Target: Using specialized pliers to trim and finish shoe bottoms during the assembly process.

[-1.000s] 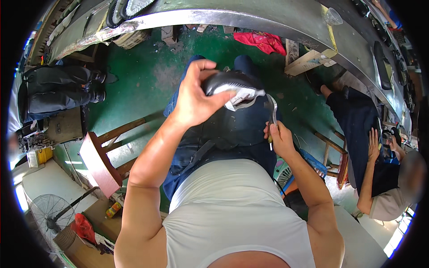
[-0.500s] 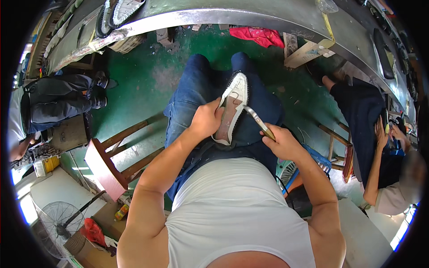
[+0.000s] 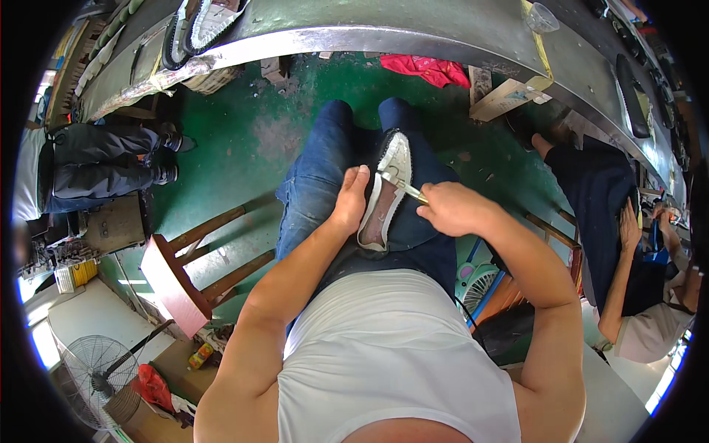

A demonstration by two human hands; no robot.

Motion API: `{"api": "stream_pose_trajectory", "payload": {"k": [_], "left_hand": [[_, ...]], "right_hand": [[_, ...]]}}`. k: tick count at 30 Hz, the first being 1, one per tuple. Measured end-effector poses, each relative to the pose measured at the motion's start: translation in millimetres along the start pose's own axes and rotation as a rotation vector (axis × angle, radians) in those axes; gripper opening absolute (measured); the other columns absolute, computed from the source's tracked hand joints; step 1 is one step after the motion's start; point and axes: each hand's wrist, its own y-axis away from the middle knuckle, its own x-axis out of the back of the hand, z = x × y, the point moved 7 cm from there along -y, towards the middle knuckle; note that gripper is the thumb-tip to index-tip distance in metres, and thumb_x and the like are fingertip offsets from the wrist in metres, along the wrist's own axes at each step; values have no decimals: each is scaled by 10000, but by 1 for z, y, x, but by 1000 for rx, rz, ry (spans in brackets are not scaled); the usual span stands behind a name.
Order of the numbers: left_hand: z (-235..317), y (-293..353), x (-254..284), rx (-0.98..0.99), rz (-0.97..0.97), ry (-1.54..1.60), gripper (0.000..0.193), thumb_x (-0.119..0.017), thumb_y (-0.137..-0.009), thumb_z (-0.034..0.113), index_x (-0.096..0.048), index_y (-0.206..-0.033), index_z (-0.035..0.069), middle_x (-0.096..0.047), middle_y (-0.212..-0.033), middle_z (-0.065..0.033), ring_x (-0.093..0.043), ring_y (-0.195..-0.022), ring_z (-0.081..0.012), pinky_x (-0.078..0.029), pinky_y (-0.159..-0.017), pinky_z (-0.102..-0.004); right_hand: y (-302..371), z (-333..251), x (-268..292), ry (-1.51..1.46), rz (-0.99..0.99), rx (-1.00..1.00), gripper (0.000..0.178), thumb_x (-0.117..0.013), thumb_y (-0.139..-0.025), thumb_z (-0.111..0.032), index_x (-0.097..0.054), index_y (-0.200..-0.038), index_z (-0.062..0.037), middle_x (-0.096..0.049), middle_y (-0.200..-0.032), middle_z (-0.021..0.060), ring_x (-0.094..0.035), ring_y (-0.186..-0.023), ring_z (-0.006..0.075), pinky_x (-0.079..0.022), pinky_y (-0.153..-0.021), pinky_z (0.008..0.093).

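Shoe (image 3: 379, 210): lies bottom up on our lap (image 3: 306, 188), toe pointing toward the desk (image 3: 384, 16); its underside shows a white front and rim, with a brown strip running back to the heel.
Left hand (image 3: 351, 201): sits at the left edge of the shoe, fingers close together; we cannot tell whether they clamp it or only steady it.
Right hand (image 3: 452, 209): we have its fingers clamped around the handle of a hand tool (image 3: 410, 192).
Hand tool: slants across the shoe, its metal head over the middle of the underside; we cannot tell how hard it bears.
Beyond our knees: a red cloth (image 3: 426, 69) lies on the green floor (image 3: 273, 140), near the desk.
To our left: a stool (image 3: 171, 279) with a pink seat.
To our right: a co-worker in dark clothing (image 3: 591, 196) sits near the desk.
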Motion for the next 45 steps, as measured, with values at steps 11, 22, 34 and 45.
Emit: {"api": "stream_pose_trajectory", "payload": {"k": [11,22,34,45], "left_hand": [[23,-9,-17,249,-452,62,1005,-739,-894,378,-59,-1601,158,-378,-1543,-141,-379,-1408,-234,-313,-1163,-412],[11,-9,-25,206,-305,5,766,-808,-847,340,-423,-1461,92,-621,-1248,-100,-614,-1109,-215,-512,-969,-393],[35,-3,-44,199,-100,-338,674,-765,-826,261,-477,-1371,-12,-645,-1190,-151,-646,-1039,-233,-527,-910,-368],[48,-3,-50,230,-90,-648,880,-768,-699,308,-401,-1379,-113,-619,-1180,-232,-641,-1056,-290,-520,-905,-384]], "right_hand": [[-11,33,-71,-508,448,-109,279,-678,-884,-237,-646,-1042,-9,-675,-824,195,-663,-794,392,-511,-727,442],[-7,25,-81,-1025,110,-234,256,-607,-985,-280,-617,-948,-27,-629,-759,41,-574,-575,83,-416,-460,247],[21,62,-74,-1513,-149,-196,298,-579,-1005,-273,-622,-1061,17,-697,-942,115,-680,-754,169,-478,-455,247],[-11,38,3,-467,489,83,467,-454,-1031,-375,-581,-871,45,-640,-826,301,-623,-826,480,-475,-746,527]]}}
